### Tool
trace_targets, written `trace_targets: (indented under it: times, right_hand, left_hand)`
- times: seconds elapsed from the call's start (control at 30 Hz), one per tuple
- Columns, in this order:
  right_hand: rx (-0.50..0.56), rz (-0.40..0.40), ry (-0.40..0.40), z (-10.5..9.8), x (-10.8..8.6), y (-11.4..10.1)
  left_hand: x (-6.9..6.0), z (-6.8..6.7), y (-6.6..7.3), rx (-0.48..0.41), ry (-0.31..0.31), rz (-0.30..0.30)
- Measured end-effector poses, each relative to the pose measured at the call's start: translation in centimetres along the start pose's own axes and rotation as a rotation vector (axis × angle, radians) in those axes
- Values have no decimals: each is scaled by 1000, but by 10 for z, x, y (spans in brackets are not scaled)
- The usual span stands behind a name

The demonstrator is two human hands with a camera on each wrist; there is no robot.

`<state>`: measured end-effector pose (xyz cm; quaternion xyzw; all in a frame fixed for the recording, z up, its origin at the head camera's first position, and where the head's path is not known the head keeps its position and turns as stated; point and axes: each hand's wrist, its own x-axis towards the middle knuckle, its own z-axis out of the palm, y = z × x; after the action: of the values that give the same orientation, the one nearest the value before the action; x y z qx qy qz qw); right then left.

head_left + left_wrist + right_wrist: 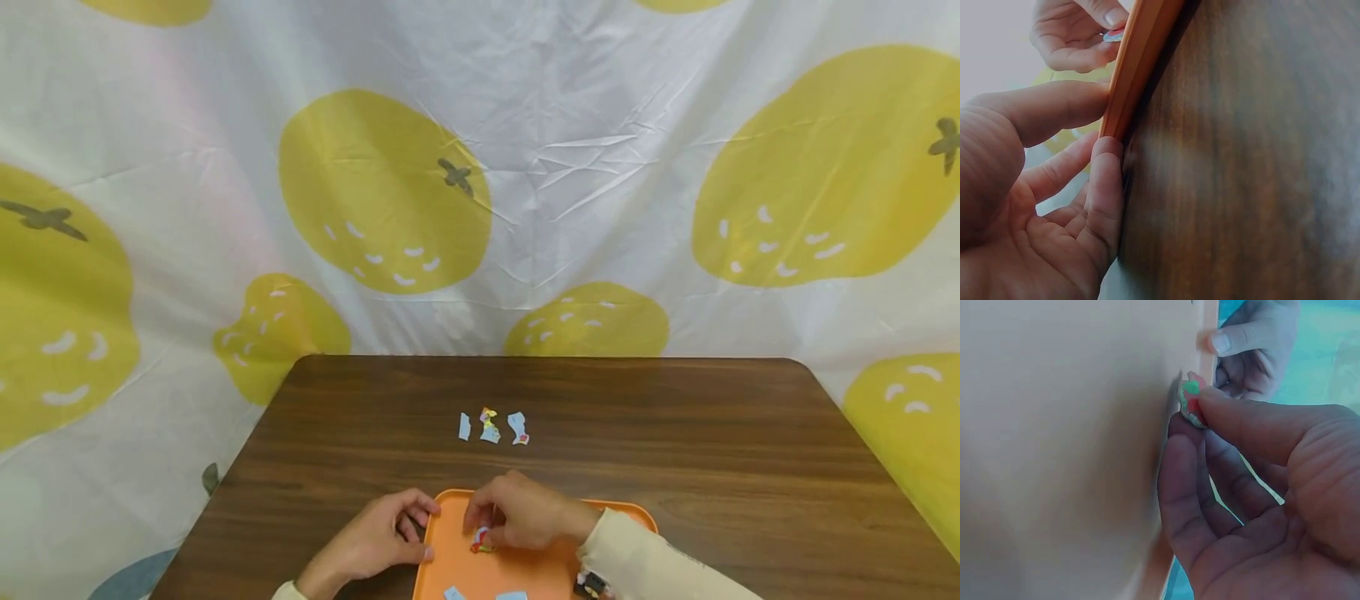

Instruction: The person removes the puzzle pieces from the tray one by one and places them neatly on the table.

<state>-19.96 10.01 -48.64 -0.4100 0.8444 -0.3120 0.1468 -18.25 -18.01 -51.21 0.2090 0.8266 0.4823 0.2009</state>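
Note:
My right hand (pixel 528 510) pinches a small irregular paper-like scrap (pixel 481 540) between thumb and fingers, low over the left part of an orange tray (pixel 461 571). In the right wrist view the scrap (pixel 1191 400) shows red and green with a pale edge. My left hand (pixel 378 533) holds the tray's left rim (pixel 1138 69), its thumb on the rim and fingers against the outer side. Two light blue scraps, one on the left (pixel 453 593) and one on the right (pixel 512 596), lie in the tray, cut off by the bottom of the head view.
Beyond the tray, three scraps lie in a row on the dark wooden table (pixel 360 450): a narrow light blue one (pixel 464 427), a multicoloured one (pixel 489 425) and a light blue one with red (pixel 518 427). A white curtain (pixel 540 192) with yellow fruit prints hangs behind.

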Motion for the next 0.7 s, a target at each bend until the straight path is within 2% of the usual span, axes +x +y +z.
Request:
trace_targets:
  times: [0.23, 0.47, 0.6, 0.7]
  right_hand:
    - [26, 17, 18, -9, -1, 5]
    - [75, -25, 99, -20, -7, 14]
    - [122, -26, 156, -27, -8, 20]
    - [146, 5, 190, -32, -9, 24]
  left_hand:
    - [-1, 1, 2, 6, 14, 5]
    - [-1, 1, 0, 18, 23, 19]
    - [0, 1, 0, 28, 26, 20]
    - [0, 1, -1, 30, 23, 12]
